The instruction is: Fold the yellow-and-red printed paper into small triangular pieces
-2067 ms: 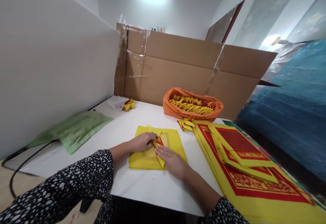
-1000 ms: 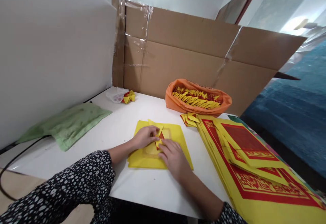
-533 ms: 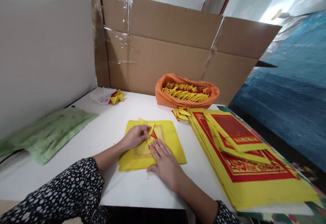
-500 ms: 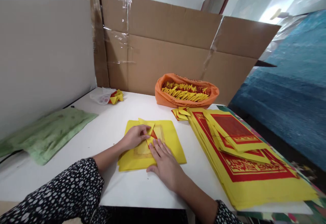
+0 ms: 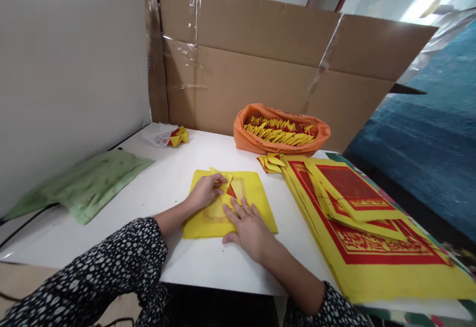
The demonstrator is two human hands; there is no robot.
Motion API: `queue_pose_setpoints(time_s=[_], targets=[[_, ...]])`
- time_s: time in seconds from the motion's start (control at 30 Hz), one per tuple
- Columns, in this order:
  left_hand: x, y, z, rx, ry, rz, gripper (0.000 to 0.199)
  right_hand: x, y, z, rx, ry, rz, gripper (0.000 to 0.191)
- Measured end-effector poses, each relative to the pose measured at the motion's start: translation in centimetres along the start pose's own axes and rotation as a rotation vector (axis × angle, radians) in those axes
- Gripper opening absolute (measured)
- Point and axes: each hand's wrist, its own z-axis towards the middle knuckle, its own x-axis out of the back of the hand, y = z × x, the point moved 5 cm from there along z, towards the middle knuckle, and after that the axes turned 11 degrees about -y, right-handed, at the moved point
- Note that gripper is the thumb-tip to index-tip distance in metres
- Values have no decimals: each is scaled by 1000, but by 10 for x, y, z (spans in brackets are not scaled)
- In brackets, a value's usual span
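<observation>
A stack of yellow paper sheets (image 5: 260, 193) lies on the table in front of me, a faint square outline showing on its top. On it is a small folded piece of yellow and red paper (image 5: 231, 191), its lower part hidden by my fingers. My left hand (image 5: 206, 192) pinches the left side of this folded paper between thumb and fingers. My right hand (image 5: 251, 227) rests palm down with fingers spread, its fingertips pressing at the folded paper's lower end.
Large yellow sheets with red print (image 5: 357, 257) are stacked to the right. Behind them are small folded papers (image 5: 270, 163) and an orange bag (image 5: 243, 141) full of more. A green cloth (image 5: 100, 178) and a clear plastic bag (image 5: 160, 136) lie left. Cardboard (image 5: 256, 54) stands at the back.
The camera view has turned slightly left, so everything sits further right. Both hands stay on the folded paper in nearly the same pose.
</observation>
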Motion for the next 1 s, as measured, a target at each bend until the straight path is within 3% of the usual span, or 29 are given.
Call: queue_pose_setpoints(time_s=[0.1,0.17,0.27,0.33,0.43,0.5,0.6,0.77,0.83,0.9,1.0], targets=[[2,5,1,16,41,14,17,20,2,1,24,14,18,58],[0,11,-2,0,75,53,16,34,7,4,21,127,62,36],[-7,17,-11,-46,111,85,30,45,13,10,-2,365,118,24],[-11,18,-17,-70,135,18,39,42,13,17,38,474,165,30],[-8,19,-26,-57,256,-210,35,33,14,27,82,550,296,42],[-6,20,-32,17,339,-394,34,30,19,35,61,556,397,52],[-10,24,-41,158,364,-631,43,27,27,47,13,510,526,65],[-7,26,-46,194,439,-712,72,21,42,57,-10,525,784,97],[-6,23,-45,189,414,-695,86,18,43,57,28,553,901,102],[-9,23,-41,153,301,-620,95,17,41,56,85,576,980,99],[-12,34,-36,43,142,-358,83,24,32,49,172,591,999,88]])
